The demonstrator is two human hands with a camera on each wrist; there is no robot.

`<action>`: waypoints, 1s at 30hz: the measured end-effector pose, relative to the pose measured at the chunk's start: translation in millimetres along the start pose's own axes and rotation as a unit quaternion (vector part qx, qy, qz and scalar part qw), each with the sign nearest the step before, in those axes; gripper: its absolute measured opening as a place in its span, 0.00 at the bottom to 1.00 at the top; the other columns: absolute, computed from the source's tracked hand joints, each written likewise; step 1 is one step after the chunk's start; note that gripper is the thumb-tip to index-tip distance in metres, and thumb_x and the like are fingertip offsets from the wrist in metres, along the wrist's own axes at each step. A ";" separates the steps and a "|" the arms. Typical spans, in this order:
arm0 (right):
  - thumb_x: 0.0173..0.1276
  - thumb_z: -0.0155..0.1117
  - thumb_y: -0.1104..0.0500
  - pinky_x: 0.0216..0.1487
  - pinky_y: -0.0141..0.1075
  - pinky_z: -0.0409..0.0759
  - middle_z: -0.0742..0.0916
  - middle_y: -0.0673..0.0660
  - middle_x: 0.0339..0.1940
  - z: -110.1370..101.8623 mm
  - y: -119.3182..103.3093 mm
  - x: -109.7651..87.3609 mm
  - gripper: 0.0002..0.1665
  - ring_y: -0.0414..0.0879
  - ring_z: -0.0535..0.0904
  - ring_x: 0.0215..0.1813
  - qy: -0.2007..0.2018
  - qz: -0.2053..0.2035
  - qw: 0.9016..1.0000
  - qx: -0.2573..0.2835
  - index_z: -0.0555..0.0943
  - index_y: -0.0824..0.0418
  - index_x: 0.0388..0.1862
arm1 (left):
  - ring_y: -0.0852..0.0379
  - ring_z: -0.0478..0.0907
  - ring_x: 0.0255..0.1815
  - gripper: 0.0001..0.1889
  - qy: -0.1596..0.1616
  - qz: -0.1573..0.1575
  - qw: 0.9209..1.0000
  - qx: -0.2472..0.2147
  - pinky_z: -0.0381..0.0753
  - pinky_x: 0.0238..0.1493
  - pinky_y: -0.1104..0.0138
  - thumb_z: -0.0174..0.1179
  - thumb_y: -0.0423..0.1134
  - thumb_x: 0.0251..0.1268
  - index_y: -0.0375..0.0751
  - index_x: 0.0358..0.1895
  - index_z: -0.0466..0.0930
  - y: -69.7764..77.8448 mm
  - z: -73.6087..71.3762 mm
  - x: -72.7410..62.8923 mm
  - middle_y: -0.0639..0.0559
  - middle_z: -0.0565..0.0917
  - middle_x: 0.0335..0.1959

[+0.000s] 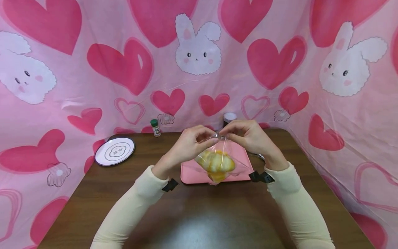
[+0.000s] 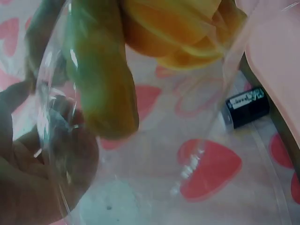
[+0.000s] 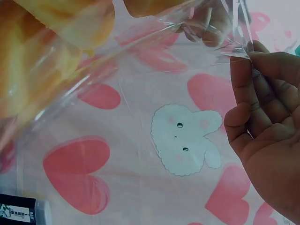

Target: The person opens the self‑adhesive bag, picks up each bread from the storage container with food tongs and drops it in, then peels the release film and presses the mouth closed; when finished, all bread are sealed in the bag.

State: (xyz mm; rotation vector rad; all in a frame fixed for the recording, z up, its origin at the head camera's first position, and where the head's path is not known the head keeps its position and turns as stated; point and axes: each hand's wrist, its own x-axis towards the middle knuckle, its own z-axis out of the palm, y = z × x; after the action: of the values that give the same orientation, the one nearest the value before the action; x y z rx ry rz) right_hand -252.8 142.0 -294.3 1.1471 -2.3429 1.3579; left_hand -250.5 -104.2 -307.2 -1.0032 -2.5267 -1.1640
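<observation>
A clear plastic bag (image 1: 217, 147) hangs by its gathered top above a pink tray (image 1: 189, 174). Inside it are several golden-yellow pieces that look like bread rolls (image 1: 217, 164). My left hand (image 1: 194, 143) pinches the bag's top from the left. From the right, my right hand (image 1: 248, 136) pinches the same top edge, its thumb and forefinger on the film in the right wrist view. The left wrist view shows the bread (image 2: 105, 89) close up behind the film, with the left fingers partly seen through the plastic.
Behind the hands stands a dark jar (image 1: 229, 117) with a white lid. A green-capped shaker (image 1: 155, 128) is at the back left, near a white plate (image 1: 109, 157). Something shiny (image 1: 259, 156) lies right of the tray, partly hidden by the right wrist. A patterned cloth surrounds the wooden table (image 1: 202, 214).
</observation>
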 end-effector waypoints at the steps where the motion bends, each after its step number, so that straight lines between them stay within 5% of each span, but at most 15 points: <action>1: 0.65 0.67 0.68 0.45 0.31 0.84 0.90 0.57 0.43 0.4 -0.9 0.3 0.11 0.39 0.82 0.43 -0.002 -0.004 1.000 -0.002 0.88 0.61 0.45 | 0.60 0.77 0.37 0.11 0.004 -0.003 1.000 0.002 0.80 0.40 0.66 0.66 0.52 0.64 0.54 0.44 0.86 1.2 1.8 0.6 0.59 0.82 0.34; 5: 0.65 0.67 0.69 0.44 0.34 0.85 0.90 0.57 0.42 0.8 -2.7 0.9 0.11 0.39 0.83 0.42 -0.007 -0.011 1.000 -0.006 0.88 0.61 0.45 | 0.60 0.75 0.33 0.08 0.006 -0.019 1.000 0.008 0.78 0.35 0.67 0.68 0.51 0.62 0.55 0.39 0.86 0.3 3.8 -1.1 0.60 0.79 0.29; 13: 0.65 0.67 0.69 0.44 0.31 0.84 0.90 0.56 0.43 1.1 -3.9 0.9 0.12 0.39 0.81 0.42 -0.002 -0.008 1.000 -0.023 0.88 0.60 0.46 | 0.57 0.77 0.35 0.09 -0.019 -0.051 0.998 -0.011 0.81 0.38 0.64 0.72 0.52 0.57 0.57 0.38 0.86 -13.9 -9.3 -15.7 0.60 0.82 0.34; 24: 0.63 0.68 0.71 0.37 0.29 0.81 0.90 0.57 0.42 5.3 -5.0 2.7 0.13 0.38 0.80 0.38 0.022 -0.034 0.999 -0.017 0.88 0.62 0.46 | 0.59 0.78 0.38 0.16 -0.041 -0.023 0.999 -0.022 0.82 0.40 0.67 0.74 0.50 0.55 0.57 0.47 0.87 -40.9 -40.0 -42.1 0.62 0.85 0.39; 30: 0.63 0.69 0.69 0.27 0.30 0.76 0.90 0.56 0.40 4.5 -6.2 3.2 0.13 0.40 0.76 0.34 0.053 -0.030 0.998 -0.021 0.89 0.60 0.45 | 0.62 0.83 0.40 0.20 -0.051 -0.037 0.998 -0.023 0.85 0.44 0.66 0.75 0.42 0.55 0.54 0.53 0.86 -53.0 -52.0 -51.6 0.60 0.88 0.43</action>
State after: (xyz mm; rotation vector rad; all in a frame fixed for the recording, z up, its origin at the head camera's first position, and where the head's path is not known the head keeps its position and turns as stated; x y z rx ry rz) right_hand -249.6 135.0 -291.1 1.0974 -2.2342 1.3079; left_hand -251.4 -192.6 -325.9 -1.0132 -2.6492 -1.2248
